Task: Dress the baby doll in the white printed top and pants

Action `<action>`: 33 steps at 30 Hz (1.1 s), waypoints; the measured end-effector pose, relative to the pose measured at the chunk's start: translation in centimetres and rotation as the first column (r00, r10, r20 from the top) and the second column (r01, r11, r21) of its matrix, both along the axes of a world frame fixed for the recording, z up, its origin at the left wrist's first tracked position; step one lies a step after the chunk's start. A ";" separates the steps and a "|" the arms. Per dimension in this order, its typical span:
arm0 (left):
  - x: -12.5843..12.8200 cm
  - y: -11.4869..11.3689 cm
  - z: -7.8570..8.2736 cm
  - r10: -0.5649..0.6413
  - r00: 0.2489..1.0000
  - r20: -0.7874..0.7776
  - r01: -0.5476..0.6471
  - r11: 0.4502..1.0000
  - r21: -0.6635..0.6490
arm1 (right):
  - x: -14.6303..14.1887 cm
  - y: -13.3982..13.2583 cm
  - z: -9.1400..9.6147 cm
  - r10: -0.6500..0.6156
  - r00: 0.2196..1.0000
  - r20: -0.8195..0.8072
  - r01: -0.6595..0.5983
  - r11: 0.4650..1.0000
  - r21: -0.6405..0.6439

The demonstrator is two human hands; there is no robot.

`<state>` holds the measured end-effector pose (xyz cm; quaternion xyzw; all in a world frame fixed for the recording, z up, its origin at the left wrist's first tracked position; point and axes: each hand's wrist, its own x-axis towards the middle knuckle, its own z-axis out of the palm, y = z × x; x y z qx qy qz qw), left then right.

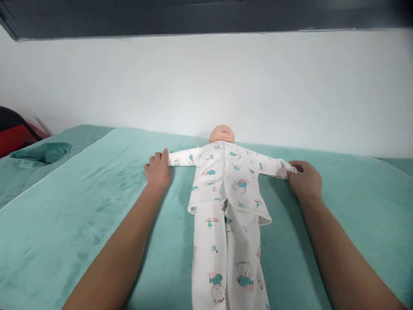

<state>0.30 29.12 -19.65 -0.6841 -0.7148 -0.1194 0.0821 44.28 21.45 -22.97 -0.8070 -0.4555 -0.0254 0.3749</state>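
Note:
A baby doll [222, 133] lies on its back on a teal blanket [80, 206], head toward the wall. It wears a white printed shirt [226, 176] and matching white trousers [226, 258], arms spread out sideways. My left hand [157, 170] is closed at the cuff of the doll's sleeve on the left side. My right hand [305, 178] pinches the cuff of the sleeve on the right side, fingers curled.
A white wall [206, 86] rises just behind the doll's head. A dark and red object [13, 131] and a darker teal cloth [41, 153] lie at the far left. A dark beam [193, 17] runs overhead.

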 end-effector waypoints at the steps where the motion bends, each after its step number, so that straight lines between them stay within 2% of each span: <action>1: -0.2 0.2 -0.1 0.016 1.000 0.006 -0.016 1.000 0.006 | 0.3 0.1 0.1 -0.032 0.999 -0.006 0.032 0.999 0.027; 3: -0.4 0.4 -0.2 0.052 0.998 0.036 -0.052 0.998 0.024 | 0.6 0.2 0.3 -0.074 0.997 -0.013 0.075 0.995 0.059; 5: -0.4 0.2 -0.2 0.076 0.994 0.082 -0.079 0.996 0.033 | 0.3 0.3 0.7 -0.063 0.998 0.023 0.061 0.995 0.080; 8: -0.1 -1.2 0.0 0.087 0.980 0.181 -0.100 0.993 0.066 | -2.3 0.0 1.3 0.057 0.988 0.141 -0.086 0.974 0.208; 10: 0.3 -2.7 0.0 0.057 0.966 0.252 -0.095 0.985 0.141 | -5.6 -0.8 1.8 0.178 0.973 0.148 -0.217 0.923 0.319; 12: 0.9 -4.7 -0.2 -0.045 0.944 0.326 -0.037 0.970 0.242 | -9.5 -2.4 2.2 0.345 0.938 0.044 -0.336 0.867 0.367; 13: 1.3 -5.9 -0.4 -0.123 0.920 0.371 0.014 0.959 0.284 | -11.5 -3.4 2.4 0.442 0.896 -0.030 -0.402 0.839 0.367; 16: 2.4 -10.2 -1.2 -0.356 0.767 0.534 0.192 0.921 0.340 | -16.0 -7.5 2.7 0.658 0.733 -0.173 -0.595 0.744 0.305; 18: 3.0 -13.5 -1.7 -0.442 0.655 0.614 0.300 0.897 0.326 | -17.5 -10.8 2.4 0.701 0.678 -0.222 -0.661 0.713 0.234; 23: 2.8 -21.7 -2.5 -0.499 0.515 0.697 0.484 0.841 0.244 | -18.3 -20.0 1.0 0.576 0.734 -0.359 -0.566 0.811 0.144; 26: 2.1 -25.6 -2.5 -0.505 0.407 0.761 0.555 0.798 0.233 | -18.9 -24.2 0.1 0.610 0.733 -0.303 -0.600 0.789 0.137; 28: 2.1 -27.4 -2.4 -0.512 0.370 0.775 0.595 0.772 0.226 | -19.6 -25.7 -0.2 0.614 0.750 -0.248 -0.605 0.787 0.118; 30: 2.5 -28.5 -2.3 -0.520 0.413 0.748 0.612 0.767 0.195 | -20.3 -26.3 -0.4 0.568 0.788 -0.237 -0.562 0.821 0.098; 33: 3.5 -29.4 -2.1 -0.525 0.536 0.661 0.584 0.796 0.159 | -21.0 -26.4 -0.1 0.485 0.826 -0.289 -0.483 0.872 0.080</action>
